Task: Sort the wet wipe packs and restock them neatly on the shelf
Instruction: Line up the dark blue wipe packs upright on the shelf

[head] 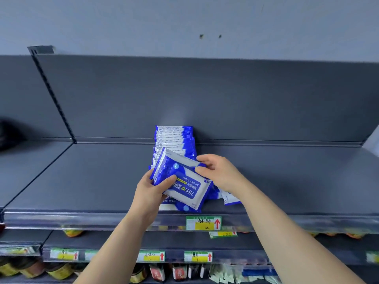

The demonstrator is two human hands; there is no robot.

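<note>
Blue-and-white alcohol wipe packs (180,185) sit gripped in the left hand (150,193), the right hand (217,171) pinching their top edge at 1 o'clock. Square the edges first, then stand them against the upright row (174,140) on the shelf (92,181).

The wet wipe pack (185,186), seen upside down, reads "75%" and "Alcohol Wipes" beside Chinese characters. The near shelf-edge price tag (203,223) bears handwritten characters, a "2" and a red upward arrow.
</note>
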